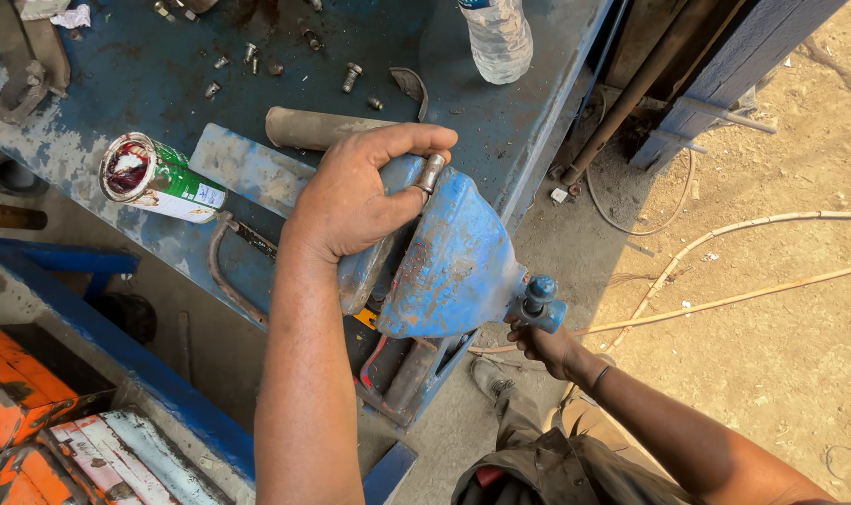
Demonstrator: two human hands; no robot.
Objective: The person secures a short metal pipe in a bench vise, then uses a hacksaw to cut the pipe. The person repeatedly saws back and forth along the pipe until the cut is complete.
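A worn blue bench vise [453, 262] is fixed at the edge of a blue metal workbench [145, 75]. My left hand [360, 192] rests over the vise's rear jaw, and its fingers hold a small grey metal cylinder [431, 173] at the jaw gap. My right hand [542, 341] sits below the vise's front, gripping the vise handle [537, 304] at its blue knob. How tightly the jaws press the small part is hidden by my fingers.
On the bench lie a paint-smeared green and white can [154, 178], a grey tube [318, 126], several loose bolts [350, 75], a clear plastic bottle [497, 37] and a curved metal bar [224, 276]. Orange boxes [14, 393] sit lower left. Sandy ground with thin cables [724, 243] lies right.
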